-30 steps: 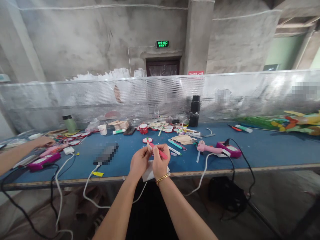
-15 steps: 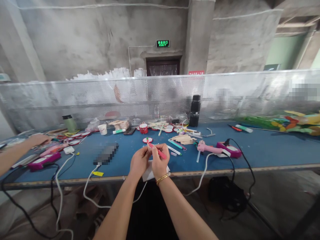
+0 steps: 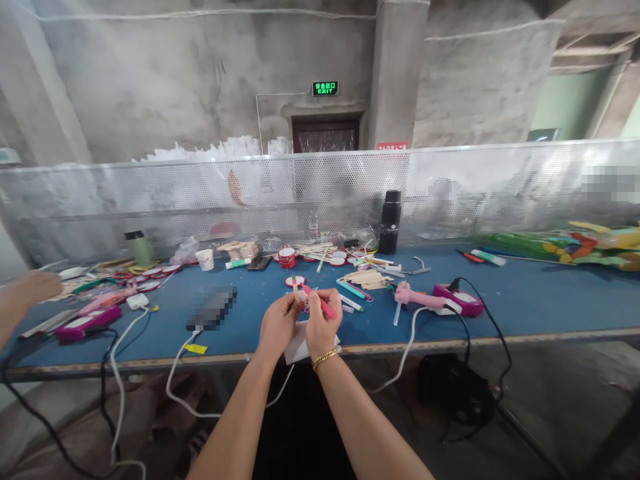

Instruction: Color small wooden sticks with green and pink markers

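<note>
My right hand (image 3: 321,325) is closed round a pink marker (image 3: 325,307) whose tip points toward my left hand. My left hand (image 3: 279,323) pinches a small wooden stick (image 3: 296,289) held upright, just above the blue table (image 3: 525,297). Both hands meet close together near the table's front edge. A white sheet of paper (image 3: 299,347) lies under them. A small round red and white piece (image 3: 295,281) rests on the table just behind my fingers.
A pink glue gun (image 3: 417,297) with its purple stand (image 3: 457,299) lies to the right, cables hanging off the edge. A black bottle (image 3: 389,222), wooden sticks (image 3: 367,277) and markers lie behind. Another person's hand (image 3: 33,288) is at far left beside a second purple stand (image 3: 87,322).
The other person's hand at the left has drawn back toward the left edge. My hands have shifted slightly, with the marker tip lower against the stick.
</note>
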